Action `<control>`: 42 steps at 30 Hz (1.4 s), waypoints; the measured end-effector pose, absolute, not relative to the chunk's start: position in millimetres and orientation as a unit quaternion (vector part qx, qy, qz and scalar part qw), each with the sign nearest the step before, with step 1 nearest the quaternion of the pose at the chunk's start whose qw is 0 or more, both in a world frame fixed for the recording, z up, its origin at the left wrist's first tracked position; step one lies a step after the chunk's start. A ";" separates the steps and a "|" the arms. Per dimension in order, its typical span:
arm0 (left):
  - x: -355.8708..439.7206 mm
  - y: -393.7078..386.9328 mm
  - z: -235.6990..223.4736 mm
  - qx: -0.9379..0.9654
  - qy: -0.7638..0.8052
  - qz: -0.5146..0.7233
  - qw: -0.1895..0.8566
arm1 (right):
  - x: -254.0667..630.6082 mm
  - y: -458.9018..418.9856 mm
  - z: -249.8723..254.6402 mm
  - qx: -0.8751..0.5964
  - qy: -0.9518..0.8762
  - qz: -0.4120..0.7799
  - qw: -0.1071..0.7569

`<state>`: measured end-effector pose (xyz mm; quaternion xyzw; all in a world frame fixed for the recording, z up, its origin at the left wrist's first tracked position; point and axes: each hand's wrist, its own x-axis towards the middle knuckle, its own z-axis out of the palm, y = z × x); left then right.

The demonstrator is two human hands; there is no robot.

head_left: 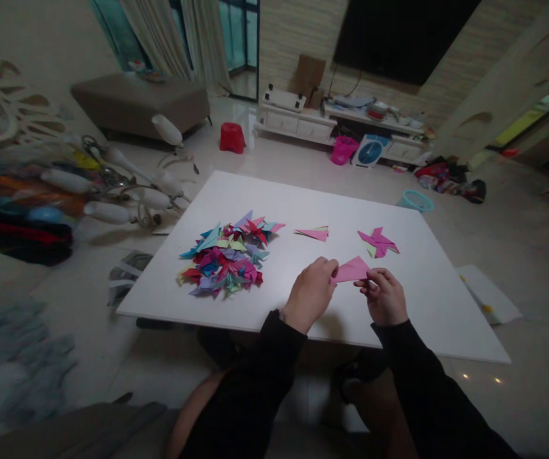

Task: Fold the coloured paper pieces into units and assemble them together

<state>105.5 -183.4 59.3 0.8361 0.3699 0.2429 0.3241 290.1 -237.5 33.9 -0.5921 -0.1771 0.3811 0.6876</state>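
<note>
In the head view, pinches one end of a folded pink paper (351, 270) in the left hand (311, 290), thumb and forefinger pressed together on it, other fingers curled under. Grips the opposite end in the right hand (384, 294), thumb against forefinger, remaining fingers loosely bent. Holds the pink paper between both hands over the near part of a white table (274, 312); cannot tell from this angle whether touching the tabletop. Wears black sleeves (274, 347), with something small and dark at the left wrist.

Beyond the hands, shows narrow folded papers (313, 234), pink and pale green, lying in a fan, and to the right of these a four-pointed paper star (378, 242) in magenta and light green. On the left part of the tabletop, shows a heap of folded papers (229, 255) in red, purple, blue, green and pink, overlapping one another.

Around the table, shows a red stool (232, 138), a pink bin (344, 150), a teal basket (416, 201) and a lamp (111, 172) with white shades. Beside the pink bin, displays a blue round shape on a white box (370, 150), too small to read for any lettering. Left of the table, includes printed sheets (128, 271), too blurred to read
</note>
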 end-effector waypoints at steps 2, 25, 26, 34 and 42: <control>112.6 -182.4 59.4 0.833 0.365 0.251 0.332 | 296.1 -241.7 33.4 -0.595 -0.174 0.375 0.689; 116.7 -179.9 61.0 0.662 0.339 0.335 0.578 | 274.0 -245.4 36.4 -0.526 -0.275 0.472 0.652; 116.7 -180.1 61.4 0.656 0.337 0.335 0.586 | 272.3 -245.9 35.4 -0.524 -0.277 0.474 0.651; 119.5 -180.4 60.4 0.615 0.313 0.350 0.634 | 269.2 -248.1 36.0 -0.516 -0.304 0.477 0.643; 121.5 -181.3 56.3 0.610 0.319 0.343 0.638 | 269.2 -249.0 37.0 -0.514 -0.308 0.471 0.647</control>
